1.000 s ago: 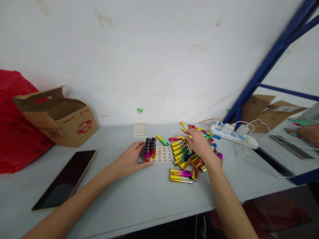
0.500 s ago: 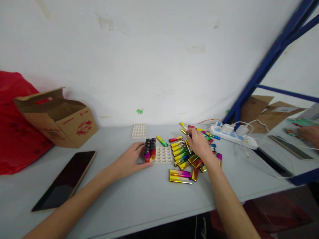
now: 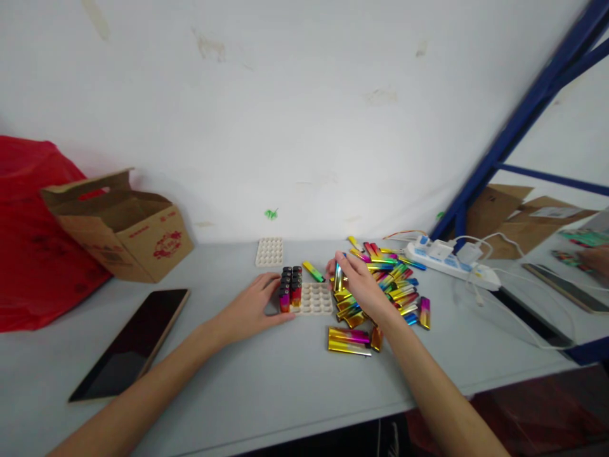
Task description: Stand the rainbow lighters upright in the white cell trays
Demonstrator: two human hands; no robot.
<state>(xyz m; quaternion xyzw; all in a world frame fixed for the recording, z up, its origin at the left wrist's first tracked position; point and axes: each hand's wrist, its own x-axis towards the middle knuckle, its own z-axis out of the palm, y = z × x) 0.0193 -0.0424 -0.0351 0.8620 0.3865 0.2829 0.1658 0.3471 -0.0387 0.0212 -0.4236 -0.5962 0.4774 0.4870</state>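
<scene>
Right hand [image 3: 359, 287] pinches a lighter [image 3: 338, 277] upright, long axis vertical; left hand [image 3: 252, 308], fingers spread, steadies the tray [image 3: 314, 298]

Left hand [image 3: 252, 306] rests against the white tray [image 3: 311, 298], touching its standing lighters [image 3: 290, 289]. Right hand [image 3: 359, 285] pinches one lighter [image 3: 338, 277] upright just right of the tray, over the loose lighter pile [image 3: 385, 285].

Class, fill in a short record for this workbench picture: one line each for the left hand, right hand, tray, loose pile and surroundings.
left hand: rests against the tray's near-left side
right hand: grips one lighter upright
tray: white, pocketed; lighters stand in its left columns
loose pile: coloured lighters on the table
surroundings: tablet, cardboard box, power strip
</scene>
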